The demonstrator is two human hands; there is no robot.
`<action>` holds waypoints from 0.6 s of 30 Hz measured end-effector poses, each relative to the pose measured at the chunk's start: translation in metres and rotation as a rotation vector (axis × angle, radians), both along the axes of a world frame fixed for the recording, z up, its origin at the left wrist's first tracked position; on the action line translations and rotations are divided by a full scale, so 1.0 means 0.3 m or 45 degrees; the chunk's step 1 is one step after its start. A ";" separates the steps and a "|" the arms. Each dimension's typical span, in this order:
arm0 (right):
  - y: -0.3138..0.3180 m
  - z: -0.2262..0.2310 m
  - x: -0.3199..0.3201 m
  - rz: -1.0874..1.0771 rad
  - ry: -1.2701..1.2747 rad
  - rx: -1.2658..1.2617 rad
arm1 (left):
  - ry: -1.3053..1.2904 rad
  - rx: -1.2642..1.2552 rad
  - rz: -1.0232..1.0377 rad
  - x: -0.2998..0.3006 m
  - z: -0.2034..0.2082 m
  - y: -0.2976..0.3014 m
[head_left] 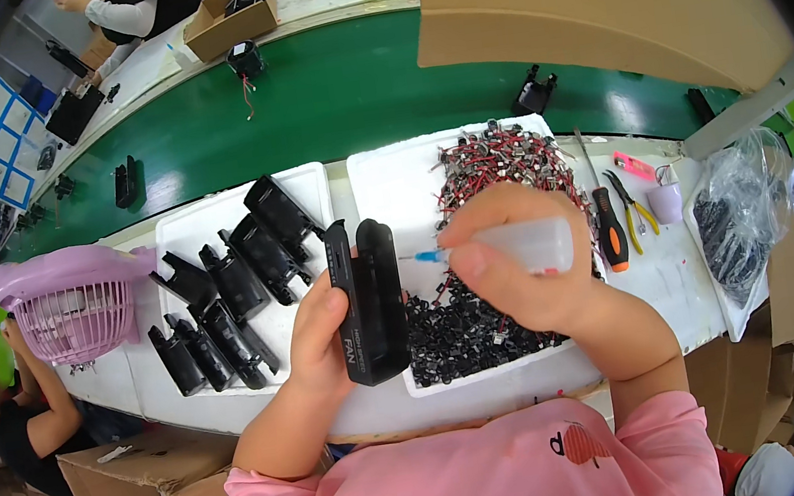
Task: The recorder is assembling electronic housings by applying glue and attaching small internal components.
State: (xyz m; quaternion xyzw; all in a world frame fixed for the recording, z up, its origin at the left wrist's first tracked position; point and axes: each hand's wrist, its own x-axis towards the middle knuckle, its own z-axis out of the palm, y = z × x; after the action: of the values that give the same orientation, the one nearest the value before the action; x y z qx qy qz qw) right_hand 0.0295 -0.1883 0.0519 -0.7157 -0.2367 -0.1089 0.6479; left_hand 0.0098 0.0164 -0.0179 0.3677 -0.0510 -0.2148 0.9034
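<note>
My left hand (pixel 320 333) is closed around a black plastic housing (pixel 379 300), held upright above the table with its hollow side toward the right. In my right hand (pixel 529 261) is a translucent squeeze bottle (pixel 529 243) with a blue-based needle tip. The needle points left at the housing's open side, a small gap apart from it. Beneath my right hand lies a white foam tray (pixel 392 173) heaped with small parts with red wires (pixel 497 170) and small black parts (pixel 459 335). On another white foam tray (pixel 308 181) to the left, several more black housings (pixel 268 255) lie in rows.
A pink fan with a grille (pixel 78 300) stands far left. At right are a screwdriver (pixel 609 225), yellow-handled pliers (pixel 632 202) and a plastic bag of black parts (pixel 740 223). A green conveyor belt (pixel 336 85) runs behind, partly under a cardboard sheet (pixel 585 2). Other people work nearby.
</note>
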 end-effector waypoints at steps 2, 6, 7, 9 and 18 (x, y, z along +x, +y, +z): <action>0.008 -0.003 -0.008 -0.026 -0.035 -0.037 | -0.020 0.006 -0.035 0.001 0.004 -0.004; 0.022 -0.021 -0.004 -0.016 -0.072 0.028 | -0.059 0.084 -0.056 -0.007 0.014 -0.014; 0.024 -0.021 -0.004 -0.030 -0.066 0.030 | -0.077 0.099 -0.079 -0.008 0.015 -0.013; 0.022 -0.024 -0.004 -0.028 -0.051 0.007 | -0.088 0.129 -0.080 -0.008 0.016 -0.014; 0.012 -0.033 0.000 0.064 -0.034 -0.108 | -0.102 0.162 -0.097 -0.010 0.017 -0.012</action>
State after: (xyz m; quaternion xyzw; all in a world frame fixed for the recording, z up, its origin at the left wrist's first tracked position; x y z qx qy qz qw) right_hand 0.0294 -0.1846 0.0420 -0.7349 -0.2678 -0.0918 0.6163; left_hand 0.0069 0.0129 -0.0127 0.4304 -0.0873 -0.2371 0.8666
